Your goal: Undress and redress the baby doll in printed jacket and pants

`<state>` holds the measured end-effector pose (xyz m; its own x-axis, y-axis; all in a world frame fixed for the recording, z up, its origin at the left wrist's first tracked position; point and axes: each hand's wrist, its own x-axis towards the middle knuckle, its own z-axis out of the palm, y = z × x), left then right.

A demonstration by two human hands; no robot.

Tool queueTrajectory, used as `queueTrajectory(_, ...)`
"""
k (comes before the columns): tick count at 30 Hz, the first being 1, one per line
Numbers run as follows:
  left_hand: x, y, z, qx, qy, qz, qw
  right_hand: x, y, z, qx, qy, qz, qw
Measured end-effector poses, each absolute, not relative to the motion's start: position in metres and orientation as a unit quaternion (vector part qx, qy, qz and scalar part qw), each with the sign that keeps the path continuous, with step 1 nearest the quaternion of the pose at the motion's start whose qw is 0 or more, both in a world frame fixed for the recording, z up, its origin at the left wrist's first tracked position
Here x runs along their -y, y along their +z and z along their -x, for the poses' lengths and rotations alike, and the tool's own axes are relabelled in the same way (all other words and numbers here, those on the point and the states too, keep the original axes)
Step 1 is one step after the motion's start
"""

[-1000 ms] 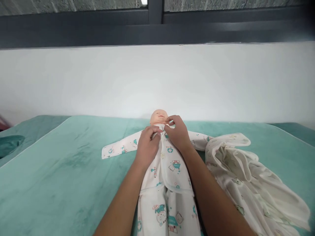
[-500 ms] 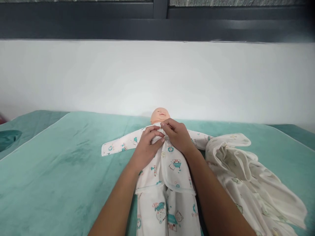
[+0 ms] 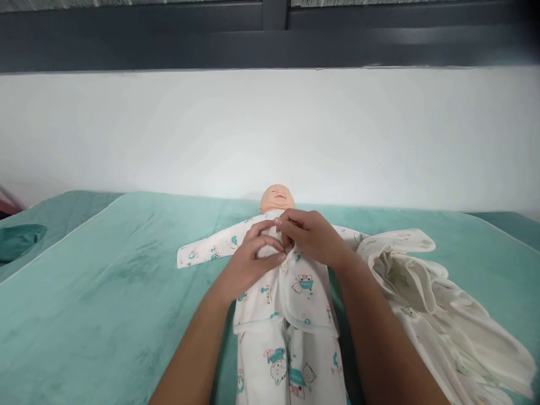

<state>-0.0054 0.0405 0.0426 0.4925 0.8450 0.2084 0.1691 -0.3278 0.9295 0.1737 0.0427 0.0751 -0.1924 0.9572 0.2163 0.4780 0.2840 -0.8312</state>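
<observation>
A baby doll [image 3: 277,198] lies on its back on a teal mat [image 3: 105,292], head toward the wall. It wears a white printed shirt [image 3: 295,287] with both sleeves spread out, and matching trousers [image 3: 270,360]. My left hand [image 3: 248,261] and my right hand [image 3: 314,236] meet on the doll's chest. Both pinch the shirt's front edges together, just above a small button [image 3: 284,266]. The fingertips of both hands are curled into the cloth.
A crumpled white printed cloth [image 3: 430,304] lies on the mat right of the doll, close to my right forearm. A white wall [image 3: 270,135] rises behind the mat, with a dark window frame [image 3: 270,34] above. A dark teal cloth [image 3: 17,242] sits at far left.
Both hands have slid a little down the shirt front from the neck toward the chest. A button now shows below the fingers.
</observation>
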Motion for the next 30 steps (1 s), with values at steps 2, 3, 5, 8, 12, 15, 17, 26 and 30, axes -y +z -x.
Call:
queueTrajectory(2,-0.037,0.046,0.013,-0.336,0.312,-0.747,0.482,-0.036,0.082,-0.175,0.732,0.306,0.514,0.326)
queueTrajectory(3,-0.035,0.047,0.016,-0.335,0.296,-0.749,0.489,-0.034,0.085,-0.175,0.743,0.301,0.514,0.306)
queueTrajectory(5,-0.033,0.047,0.019,-0.338,0.286,-0.749,0.493,-0.030,0.088,-0.172,0.759,0.292,0.510,0.279)
queueTrajectory(8,-0.033,0.046,0.017,-0.344,0.297,-0.748,0.483,-0.027,0.089,-0.168,0.769,0.287,0.503,0.270)
queueTrajectory(12,-0.033,0.041,0.011,-0.345,0.322,-0.760,0.446,-0.025,0.090,-0.164,0.764,0.294,0.505,0.274)
queueTrajectory(15,-0.033,0.039,0.007,-0.348,0.340,-0.762,0.427,-0.022,0.094,-0.163,0.752,0.335,0.495,0.280)
queueTrajectory(17,-0.032,0.040,0.007,-0.347,0.353,-0.749,0.441,-0.020,0.097,-0.165,0.744,0.371,0.482,0.275)
queueTrajectory(26,-0.048,0.025,0.011,-0.477,0.486,-0.637,0.362,-0.031,0.089,-0.198,0.705,0.292,0.585,0.276)
queueTrajectory(30,-0.047,0.027,0.013,-0.478,0.527,-0.587,0.386,-0.010,0.107,-0.196,0.683,0.238,0.489,0.487)
